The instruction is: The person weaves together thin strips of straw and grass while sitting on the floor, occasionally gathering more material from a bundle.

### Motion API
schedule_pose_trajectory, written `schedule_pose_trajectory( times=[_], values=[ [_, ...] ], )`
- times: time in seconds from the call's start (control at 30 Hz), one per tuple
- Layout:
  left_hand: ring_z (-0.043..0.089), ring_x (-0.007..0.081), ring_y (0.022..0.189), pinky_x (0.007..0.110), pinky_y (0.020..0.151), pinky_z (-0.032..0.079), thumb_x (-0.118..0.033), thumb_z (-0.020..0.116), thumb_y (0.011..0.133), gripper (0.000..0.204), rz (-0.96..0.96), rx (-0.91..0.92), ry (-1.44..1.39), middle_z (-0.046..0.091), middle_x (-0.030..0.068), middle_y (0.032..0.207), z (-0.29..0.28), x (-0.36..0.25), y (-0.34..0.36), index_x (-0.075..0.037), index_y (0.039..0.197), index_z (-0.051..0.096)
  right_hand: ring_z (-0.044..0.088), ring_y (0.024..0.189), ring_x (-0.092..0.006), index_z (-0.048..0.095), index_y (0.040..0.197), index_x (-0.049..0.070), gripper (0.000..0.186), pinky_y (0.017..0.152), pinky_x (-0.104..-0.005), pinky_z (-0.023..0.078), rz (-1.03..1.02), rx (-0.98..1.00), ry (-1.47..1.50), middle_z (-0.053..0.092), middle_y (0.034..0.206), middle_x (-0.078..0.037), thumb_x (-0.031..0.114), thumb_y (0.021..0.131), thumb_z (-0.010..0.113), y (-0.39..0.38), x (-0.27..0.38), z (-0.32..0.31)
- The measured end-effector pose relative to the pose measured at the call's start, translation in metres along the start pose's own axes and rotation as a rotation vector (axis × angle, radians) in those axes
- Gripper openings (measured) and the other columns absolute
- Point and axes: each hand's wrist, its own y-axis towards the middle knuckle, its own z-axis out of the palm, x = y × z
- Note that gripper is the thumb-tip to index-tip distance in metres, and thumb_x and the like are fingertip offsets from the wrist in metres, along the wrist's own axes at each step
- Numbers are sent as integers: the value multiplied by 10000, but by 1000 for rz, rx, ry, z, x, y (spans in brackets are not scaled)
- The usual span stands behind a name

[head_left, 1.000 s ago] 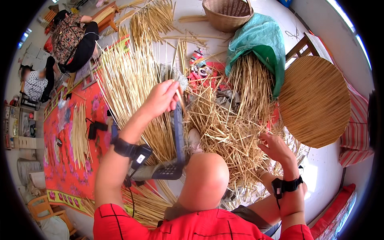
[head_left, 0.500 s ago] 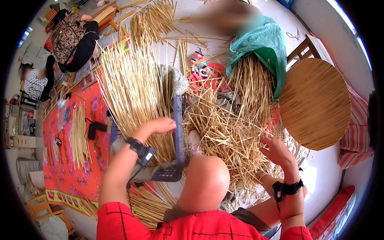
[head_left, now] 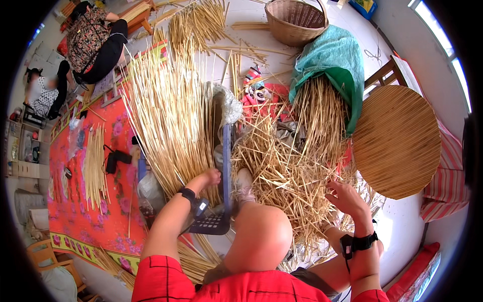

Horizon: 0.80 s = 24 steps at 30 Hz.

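A bundle of long straw stalks point(head_left: 166, 108) leans in a blue-grey plastic crate point(head_left: 226, 166) at my left. My left hand point(head_left: 209, 178) is over the lower part of these stalks, inside the crate's right side. Its fingers are closed, and what they hold, if anything, is hidden. On my right lies a loose heap of short straw pieces point(head_left: 282, 186). My right hand point(head_left: 348, 198) hovers at that heap's right edge, fingers apart and slightly bent, with nothing plainly in them. Farther back, a green woven sack point(head_left: 329, 55) lies with straw spilling from its mouth.
A round wooden board point(head_left: 397, 141) stands at the right beside a wooden stool point(head_left: 390, 70). A wicker basket point(head_left: 294, 25) is at the back. Left, a red floral cloth point(head_left: 118, 201) bears straws and a black device point(head_left: 118, 160). Two other people point(head_left: 93, 43) sit far left.
My left hand has moved nearer to me along the stalks, and its fingers now look more curled. My right hand stays almost in place at the heap. The view has shifted slightly.
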Motion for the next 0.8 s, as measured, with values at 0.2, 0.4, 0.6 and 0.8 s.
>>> schedule_pose_trajectory(
  times=[0.2, 0.4, 0.6, 0.8],
  values=[
    [515, 209, 573, 380, 519, 409, -147, 475, 911, 168, 177, -184, 7, 510, 50, 642, 18, 35, 70, -67, 809, 584, 644, 863, -302, 598, 1100, 13, 320, 730, -378, 507, 26, -4, -11, 652, 935, -185, 189, 837, 643, -2, 3, -3],
    [564, 190, 659, 375, 609, 464, -174, 514, 896, 179, 211, 19, 53, 584, 64, 720, -5, 59, 38, -28, 851, 606, 642, 862, -311, 598, 1107, 20, 319, 736, -379, 507, 4, 24, 8, 655, 947, -193, 190, 840, 638, 7, 3, -1],
    [600, 202, 903, 339, 840, 474, -167, 531, 903, 193, -106, 144, 518, 633, 102, 986, 40, -107, -97, -21, 1015, 590, 642, 876, -304, 600, 1102, 24, 317, 757, -383, 507, 38, 0, -17, 656, 961, -180, 198, 840, 639, -7, 1, -5],
    [577, 206, 1005, 348, 862, 475, -126, 573, 882, 387, 0, -50, -239, 594, 113, 1125, 43, -40, -58, -46, 1249, 479, 635, 888, -308, 604, 1097, 36, 316, 753, -393, 503, 6, -6, -37, 652, 955, -175, 213, 838, 640, -5, 4, -5]
  ],
)
